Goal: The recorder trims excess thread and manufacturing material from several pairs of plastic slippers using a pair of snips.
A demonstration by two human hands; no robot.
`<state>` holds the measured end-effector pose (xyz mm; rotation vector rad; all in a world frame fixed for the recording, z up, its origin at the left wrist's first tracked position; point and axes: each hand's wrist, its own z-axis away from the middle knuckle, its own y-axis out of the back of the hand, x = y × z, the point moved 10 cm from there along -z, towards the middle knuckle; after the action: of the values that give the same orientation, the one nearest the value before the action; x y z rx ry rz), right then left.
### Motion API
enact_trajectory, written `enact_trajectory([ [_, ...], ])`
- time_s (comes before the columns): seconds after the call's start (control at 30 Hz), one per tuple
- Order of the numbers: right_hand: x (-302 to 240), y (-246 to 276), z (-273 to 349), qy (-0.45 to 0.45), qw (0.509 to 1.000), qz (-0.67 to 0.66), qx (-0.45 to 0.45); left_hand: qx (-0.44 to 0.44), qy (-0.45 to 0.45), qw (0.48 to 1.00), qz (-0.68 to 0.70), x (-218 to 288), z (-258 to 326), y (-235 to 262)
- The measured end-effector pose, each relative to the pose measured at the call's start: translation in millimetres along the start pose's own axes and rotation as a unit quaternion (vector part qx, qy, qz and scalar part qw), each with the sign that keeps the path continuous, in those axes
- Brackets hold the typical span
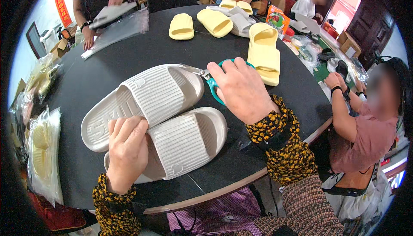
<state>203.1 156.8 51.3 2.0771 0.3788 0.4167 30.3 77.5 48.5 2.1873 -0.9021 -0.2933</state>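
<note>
Left hand (pixel 127 150) pressed flat, holding nothing, pinning both white slippers (pixel 165 120) to the bench (pixel 107 64), steadying them while right hand (pixel 243 90) gripped teal scissors (pixel 213 81) at the upper strap.

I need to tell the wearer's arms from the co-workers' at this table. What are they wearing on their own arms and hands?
Both hands, left hand and right hand, are bare: no gloves or rings show. Each forearm wears a black oversleeve with small yellow-orange flowers, gathered at the wrist, with a dark band across it. Above the right one shows a brown patterned sleeve.

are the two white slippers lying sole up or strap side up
Strap side up: both white slippers show ribbed straps and open footbeds. The left hand presses them; the right hand holds scissors.
</note>
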Motion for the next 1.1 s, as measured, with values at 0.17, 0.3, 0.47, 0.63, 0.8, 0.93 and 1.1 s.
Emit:
enact_trajectory([
  [0.17,-7.7,-5.9,-2.2,0.017,1.000,-0.004,-0.022,-0.012,0.003,1.000,-0.001,-0.3,2.4,3.7],
  [0.3,-2.2,-8.5,-0.6,0.012,0.999,0.003,-0.032,-0.016,0.001,1.000,0.005,-0.2,1.1,-2.2],
  [0.47,-9.6,-7.5,-2.1,0.042,0.999,0.005,0.016,-0.014,-0.003,1.000,0.001,0.3,1.3,-0.4],
  [0.63,-5.5,-13.7,-2.2,0.026,0.999,-0.016,-0.032,-0.012,-0.006,1.000,0.004,0.6,0.6,-1.9],
  [0.8,-2.7,-19.7,-2.6,0.005,0.997,-0.048,-0.065,-0.015,-0.002,1.000,0.005,-0.5,1.6,-0.2],
  [0.93,0.8,-19.0,-3.2,-0.006,0.997,-0.060,-0.050,-0.016,0.000,1.000,0.013,-1.5,2.1,-1.3],
  [1.1,-2.0,-16.6,-4.0,0.011,0.999,-0.048,-0.021,-0.019,0.001,1.000,0.011,-1.8,1.6,-1.9],
])
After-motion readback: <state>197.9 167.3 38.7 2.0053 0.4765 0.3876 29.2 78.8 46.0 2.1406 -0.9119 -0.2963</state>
